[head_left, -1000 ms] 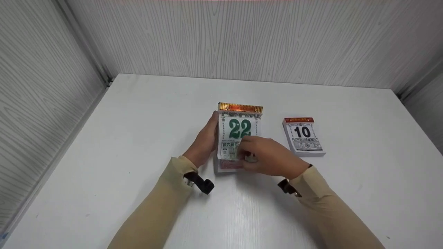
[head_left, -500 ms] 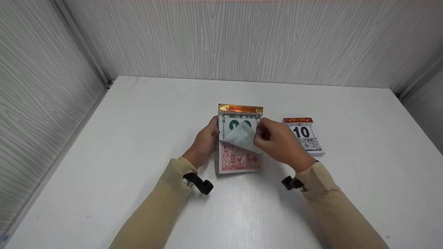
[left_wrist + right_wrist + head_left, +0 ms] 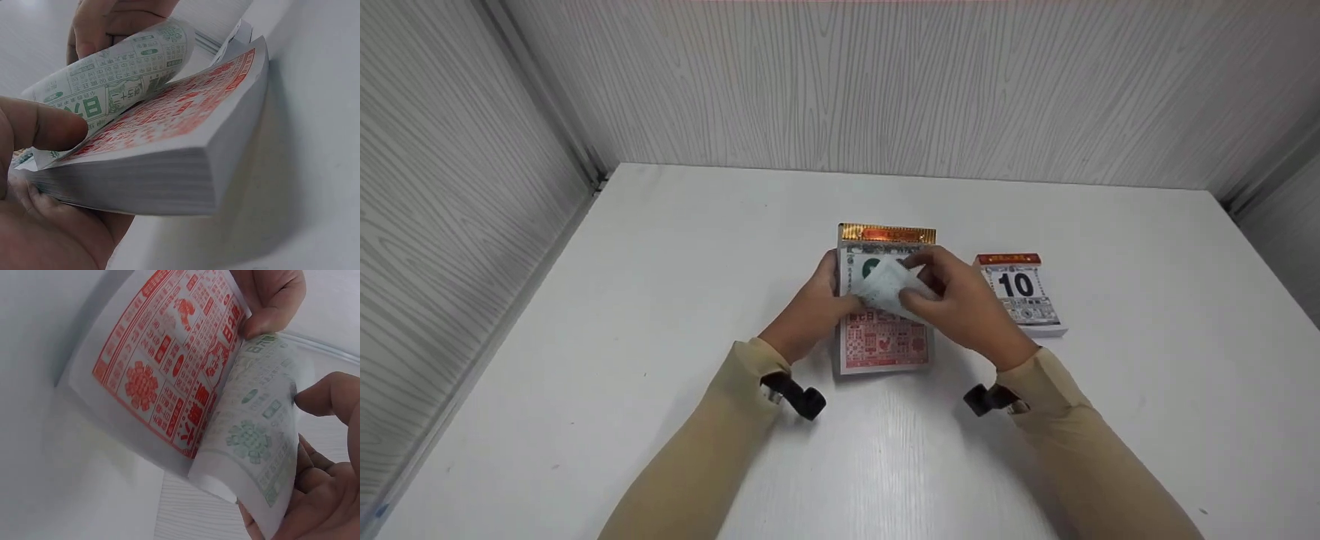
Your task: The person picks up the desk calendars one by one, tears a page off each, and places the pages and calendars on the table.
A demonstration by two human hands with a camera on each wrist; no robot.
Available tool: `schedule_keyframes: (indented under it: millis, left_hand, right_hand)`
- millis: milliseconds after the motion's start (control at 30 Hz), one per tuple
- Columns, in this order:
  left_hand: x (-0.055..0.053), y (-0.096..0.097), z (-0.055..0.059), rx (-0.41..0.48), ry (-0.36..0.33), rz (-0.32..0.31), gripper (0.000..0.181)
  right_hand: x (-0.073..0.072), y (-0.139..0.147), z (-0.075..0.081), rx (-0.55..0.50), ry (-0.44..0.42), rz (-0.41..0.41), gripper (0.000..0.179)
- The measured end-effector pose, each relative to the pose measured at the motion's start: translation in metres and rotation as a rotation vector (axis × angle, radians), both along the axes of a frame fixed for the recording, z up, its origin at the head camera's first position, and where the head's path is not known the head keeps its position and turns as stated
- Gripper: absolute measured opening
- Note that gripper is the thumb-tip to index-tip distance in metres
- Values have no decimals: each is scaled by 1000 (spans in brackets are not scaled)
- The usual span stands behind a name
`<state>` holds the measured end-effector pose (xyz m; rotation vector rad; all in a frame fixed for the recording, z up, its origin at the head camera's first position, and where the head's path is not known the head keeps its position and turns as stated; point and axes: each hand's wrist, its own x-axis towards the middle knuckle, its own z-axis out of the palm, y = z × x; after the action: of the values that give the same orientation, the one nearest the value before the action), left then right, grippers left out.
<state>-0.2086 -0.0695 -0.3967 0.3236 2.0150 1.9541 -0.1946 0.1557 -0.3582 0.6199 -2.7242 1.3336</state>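
A thick tear-off calendar [image 3: 886,346] with a shiny gold and red header lies in the middle of the table. Its top leaf [image 3: 885,289], printed in green, is folded upward, baring a red-printed leaf below. My left hand [image 3: 812,309] grips the pad's left side, fingers at the underside and thumb over the folded leaf, as the left wrist view shows. From the right, my right hand [image 3: 971,311] pinches the curled leaf [image 3: 250,416] between thumb and fingers. The leaf's upper edge still meets the pad under the header.
A smaller tear-off calendar [image 3: 1020,291] with a red header and a black 10 lies to the right, partly behind my right hand. The white table [image 3: 697,240] ends at grey wood-grain panels [image 3: 825,90] at the back and sides.
My right hand has lifted the green leaf from its lower edge and folded it up, then shifted slightly left. My left thumb has come over the leaf; red print now shows below.
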Motion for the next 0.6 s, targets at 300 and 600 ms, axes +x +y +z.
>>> schedule_keyframes:
  millis: [300, 600]
  left_hand:
    - [-2, 4, 0, -4, 23, -20, 70]
    - [0, 0, 0, -34, 37, -22, 69]
  right_hand:
    - [-6, 2, -1, 45, -60, 74, 33]
    - [-8, -8, -8, 8, 114, 37, 21]
